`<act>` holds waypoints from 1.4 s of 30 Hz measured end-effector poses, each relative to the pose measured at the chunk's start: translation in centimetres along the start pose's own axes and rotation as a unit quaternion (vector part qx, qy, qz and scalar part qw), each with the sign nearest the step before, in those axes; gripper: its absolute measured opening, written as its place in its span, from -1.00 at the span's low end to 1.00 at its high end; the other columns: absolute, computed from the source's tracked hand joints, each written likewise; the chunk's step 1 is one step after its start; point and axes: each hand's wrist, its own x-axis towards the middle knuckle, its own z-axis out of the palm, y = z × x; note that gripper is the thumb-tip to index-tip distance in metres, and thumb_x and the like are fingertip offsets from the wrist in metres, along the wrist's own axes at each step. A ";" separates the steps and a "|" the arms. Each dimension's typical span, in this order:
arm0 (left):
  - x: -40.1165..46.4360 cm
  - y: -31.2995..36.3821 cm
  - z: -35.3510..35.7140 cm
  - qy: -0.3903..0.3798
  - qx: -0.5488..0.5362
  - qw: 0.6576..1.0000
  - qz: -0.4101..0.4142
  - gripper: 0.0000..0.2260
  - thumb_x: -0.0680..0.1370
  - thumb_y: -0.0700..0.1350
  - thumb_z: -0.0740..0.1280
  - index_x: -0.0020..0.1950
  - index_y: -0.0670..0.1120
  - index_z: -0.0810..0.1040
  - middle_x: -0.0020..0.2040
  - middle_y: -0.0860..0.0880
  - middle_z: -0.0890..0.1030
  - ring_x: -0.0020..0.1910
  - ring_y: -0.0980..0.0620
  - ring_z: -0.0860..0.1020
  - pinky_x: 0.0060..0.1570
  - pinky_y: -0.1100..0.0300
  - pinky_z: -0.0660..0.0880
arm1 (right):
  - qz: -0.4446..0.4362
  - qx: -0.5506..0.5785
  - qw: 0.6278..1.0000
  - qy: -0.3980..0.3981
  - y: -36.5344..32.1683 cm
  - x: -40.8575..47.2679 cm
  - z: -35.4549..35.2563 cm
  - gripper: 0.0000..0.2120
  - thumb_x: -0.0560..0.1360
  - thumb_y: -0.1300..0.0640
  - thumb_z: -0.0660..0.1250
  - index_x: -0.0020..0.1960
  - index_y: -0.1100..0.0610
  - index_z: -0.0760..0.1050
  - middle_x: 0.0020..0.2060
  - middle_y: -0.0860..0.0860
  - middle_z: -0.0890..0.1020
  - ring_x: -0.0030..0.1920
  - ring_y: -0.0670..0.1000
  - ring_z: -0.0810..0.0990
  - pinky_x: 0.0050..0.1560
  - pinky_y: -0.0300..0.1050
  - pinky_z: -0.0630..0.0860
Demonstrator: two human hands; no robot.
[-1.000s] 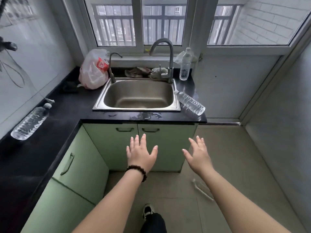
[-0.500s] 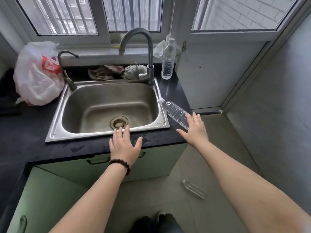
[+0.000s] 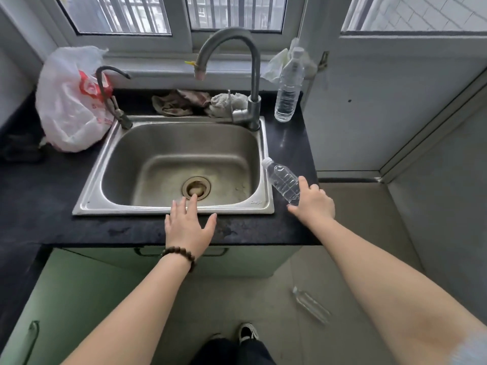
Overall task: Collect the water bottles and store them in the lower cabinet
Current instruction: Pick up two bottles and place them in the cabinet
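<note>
The right hand [image 3: 313, 204] is on the lying water bottle [image 3: 282, 181] at the right end of the black counter [image 3: 39, 196], just right of the steel sink [image 3: 266, 164]; its fingers curl over the bottle's near, lower end while the white cap points far and left, toward the sink rim. The left hand [image 3: 188, 227] hangs over the near edge of the counter with fingers straight and spread, holding nothing, its fingertips reaching over the sink's near rim; a dark bead bracelet [image 3: 179, 255] sits on that wrist. A second water bottle [image 3: 288, 88] stands upright at the far right corner of the counter, just right of the tall faucet [image 3: 253, 83]. Crumpled rags [image 3: 195, 102] lie behind the sink, between the tall faucet and a smaller dark tap [image 3: 110, 93] at the far left corner of the sink. A white plastic bag [image 3: 68, 101] with red print stands on the counter left of that tap. Below the counter are the pale green cabinet doors [image 3: 247, 262], both closed. On the floor to the right lies a clear bottle-like thing [image 3: 311, 305], too blurred to tell for sure
</note>
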 end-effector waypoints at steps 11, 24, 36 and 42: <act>-0.2 -4.0 -4.5 0.075 -0.026 0.995 -0.062 -0.38 0.55 0.16 0.22 0.52 -0.08 0.17 0.50 -0.13 0.25 0.50 -0.10 0.13 0.44 -0.08 0.10 | -0.103 0.135 0.983 0.064 -7.9 -2.8 -2.5 -0.30 0.36 -0.21 0.36 0.41 -0.06 0.18 -0.02 0.06 0.53 0.00 0.14 0.56 -0.20 -0.05 0.41; -3.7 -23.8 -12.5 0.179 -0.030 0.965 -0.190 -0.37 0.53 0.19 0.22 0.51 -0.07 0.20 0.47 -0.12 0.29 0.49 -0.12 0.15 0.42 -0.05 0.12 | -0.275 0.174 0.944 0.051 -30.4 -9.6 -0.8 -0.23 0.38 -0.27 0.35 0.48 -0.08 0.12 0.11 0.06 0.56 0.05 0.11 0.56 -0.14 -0.04 0.44; 1.0 -45.4 -19.1 0.108 0.064 0.963 -0.238 -0.25 0.46 0.31 0.21 0.51 -0.05 0.13 0.48 -0.19 0.24 0.47 -0.20 0.14 0.41 -0.15 0.14 | -0.253 0.174 0.952 0.017 -45.5 -16.1 2.9 -0.23 0.36 -0.23 0.39 0.46 -0.09 0.17 0.14 0.06 0.57 0.08 0.13 0.56 -0.14 -0.04 0.44; 4.3 -48.2 -19.5 0.129 0.081 0.947 -0.284 -0.23 0.36 0.30 0.34 0.44 -0.06 0.22 0.33 -0.13 0.38 0.30 -0.14 0.30 0.19 -0.10 0.28 | -0.225 0.188 0.956 0.031 -47.1 -17.5 3.6 -0.26 0.34 -0.19 0.43 0.42 -0.11 0.22 0.16 0.02 0.57 0.10 0.10 0.56 -0.15 -0.06 0.45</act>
